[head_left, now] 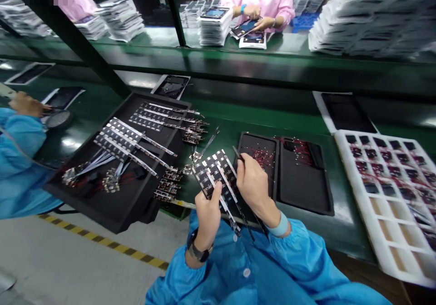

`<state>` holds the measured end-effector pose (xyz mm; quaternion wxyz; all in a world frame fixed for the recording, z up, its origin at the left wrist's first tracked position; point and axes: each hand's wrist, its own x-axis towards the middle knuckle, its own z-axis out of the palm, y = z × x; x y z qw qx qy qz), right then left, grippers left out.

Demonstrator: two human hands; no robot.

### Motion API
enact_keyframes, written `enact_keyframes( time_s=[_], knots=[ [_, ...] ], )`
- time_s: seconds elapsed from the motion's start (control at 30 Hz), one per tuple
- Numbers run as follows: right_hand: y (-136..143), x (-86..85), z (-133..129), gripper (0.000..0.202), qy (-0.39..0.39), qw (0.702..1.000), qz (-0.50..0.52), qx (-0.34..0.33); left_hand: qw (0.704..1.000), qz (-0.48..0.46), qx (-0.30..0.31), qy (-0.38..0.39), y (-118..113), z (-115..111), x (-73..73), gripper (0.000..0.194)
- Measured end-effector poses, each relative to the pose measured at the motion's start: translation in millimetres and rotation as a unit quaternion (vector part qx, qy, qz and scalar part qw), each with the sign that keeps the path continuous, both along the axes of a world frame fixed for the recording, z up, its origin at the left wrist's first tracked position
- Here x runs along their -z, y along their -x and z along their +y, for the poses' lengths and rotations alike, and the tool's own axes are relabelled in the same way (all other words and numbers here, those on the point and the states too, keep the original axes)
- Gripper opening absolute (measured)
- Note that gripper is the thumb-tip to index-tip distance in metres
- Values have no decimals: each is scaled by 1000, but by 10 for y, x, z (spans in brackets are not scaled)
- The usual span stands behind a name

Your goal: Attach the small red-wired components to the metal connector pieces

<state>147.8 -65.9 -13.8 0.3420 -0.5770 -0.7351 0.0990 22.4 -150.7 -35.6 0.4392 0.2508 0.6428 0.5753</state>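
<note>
There it is, your flat black rectangular sheet, patterned with small silver patches and pale strips, gripped at a slant in your left hand, narrow tails trailing towards your body! Your slim, dark, stick-like tool pokes from your right hand, tip near the sheet's far right edge.

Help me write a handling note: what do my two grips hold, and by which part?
Left grip: the gridded component sheet, by its near edge, thumb on top. Right grip: a slim dark tool, possibly tweezers, just behind its protruding tip.
</note>
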Motion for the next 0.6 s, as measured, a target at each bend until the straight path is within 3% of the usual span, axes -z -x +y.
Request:
enact_keyframes(
  time_s=[0.13,0.27,0.37,0.47,0.53,0.6],
  knots=[
    [-236,-90,88,34,53,988,147,9,999,-36,-14,-5,133,-68,-135,37],
    [-516,-212,182,38,86,961,258,50,990,-130,-35,-26,506,-127,-534,44],
    [-628,-289,218,39,100,945,306,59,979,-177,-79,-57,983,-105,-986,44],
    [-652,-368,177,33,117,937,325,52,969,-172,-115,-135,1588,81,-1348,32],
    [-658,-418,128,30,125,928,348,51,961,-170,-141,-164,2005,317,-1461,25],
    [-699,-464,76,30,110,926,360,43,954,-162,-195,-159,2379,599,-1481,19]
  ],
)
